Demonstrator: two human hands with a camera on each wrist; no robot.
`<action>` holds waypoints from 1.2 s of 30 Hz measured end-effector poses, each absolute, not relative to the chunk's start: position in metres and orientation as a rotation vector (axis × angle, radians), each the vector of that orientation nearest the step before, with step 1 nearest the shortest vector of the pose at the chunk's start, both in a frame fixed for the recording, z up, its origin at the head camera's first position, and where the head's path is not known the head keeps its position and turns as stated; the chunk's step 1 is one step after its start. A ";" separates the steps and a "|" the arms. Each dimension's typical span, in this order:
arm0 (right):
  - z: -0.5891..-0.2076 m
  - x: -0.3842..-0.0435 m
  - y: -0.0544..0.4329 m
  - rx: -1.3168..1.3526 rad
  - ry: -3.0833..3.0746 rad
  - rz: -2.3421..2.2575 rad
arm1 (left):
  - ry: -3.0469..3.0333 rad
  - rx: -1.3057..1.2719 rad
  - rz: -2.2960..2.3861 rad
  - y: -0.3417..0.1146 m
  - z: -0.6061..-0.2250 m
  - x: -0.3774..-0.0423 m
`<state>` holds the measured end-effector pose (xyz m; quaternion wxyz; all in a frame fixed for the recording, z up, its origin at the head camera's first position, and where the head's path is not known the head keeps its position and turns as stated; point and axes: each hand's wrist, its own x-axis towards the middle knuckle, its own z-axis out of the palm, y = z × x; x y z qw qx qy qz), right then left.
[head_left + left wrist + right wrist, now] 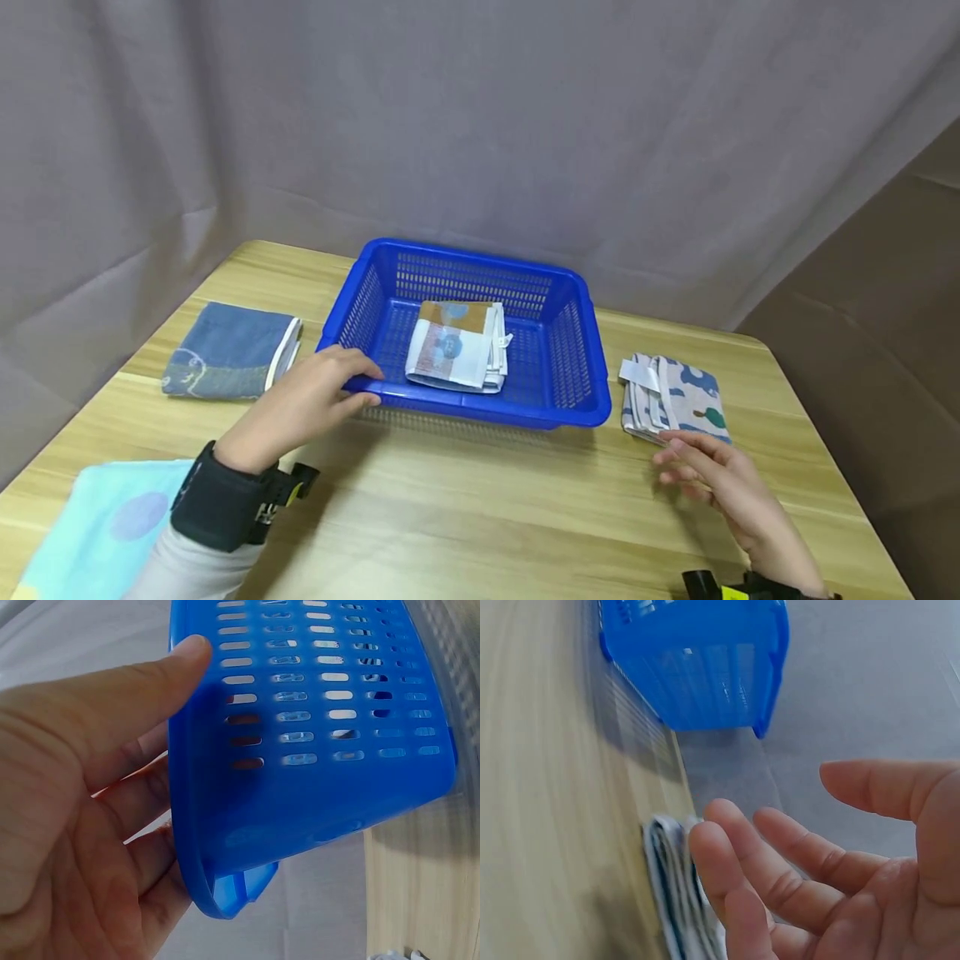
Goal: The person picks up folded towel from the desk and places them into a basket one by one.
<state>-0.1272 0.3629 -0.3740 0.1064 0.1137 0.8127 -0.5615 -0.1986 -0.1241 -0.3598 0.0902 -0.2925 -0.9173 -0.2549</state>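
Note:
A blue plastic basket [542, 410] with slotted walls stands at the back of the table. My left hand [318, 392] grips its front-left rim; the left wrist view shows the thumb [191, 652] on the outer wall and the other fingers behind the rim. Inside the basket lies a folded towel [465, 350] in white, brown and pink. To the right sits another folded towel [686, 396], white with blue and green prints. Just in front of it my right hand [727, 487] hovers with loosely bent fingers and nothing held.
A folded dark-blue towel [228, 350] with white edging lies left of the basket. At the front left is a light-turquoise towel [112, 517], partly covered by the left sleeve. A grey curtain [480, 125] hangs behind the wooden table [480, 517].

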 end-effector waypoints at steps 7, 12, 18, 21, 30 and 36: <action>-0.357 -0.140 0.385 0.397 2.587 -1.463 | -2.712 -0.851 -0.728 -0.130 -0.358 -0.197; -0.349 -0.155 0.406 0.482 2.734 -1.232 | -2.711 -0.847 -0.726 -0.132 -0.356 -0.199; -0.354 -0.169 0.426 0.627 2.794 -1.059 | -2.712 -0.844 -0.736 -0.133 -0.355 -0.199; -0.363 -0.176 0.435 0.653 2.803 -1.037 | -2.717 -0.844 -0.746 -0.133 -0.357 -0.197; -0.383 -0.198 0.456 0.778 2.668 -0.959 | -2.705 -0.869 -0.773 -0.131 -0.359 -0.197; -0.378 -0.200 0.446 0.697 2.671 -0.868 | -2.698 -0.886 -0.784 -0.129 -0.358 -0.199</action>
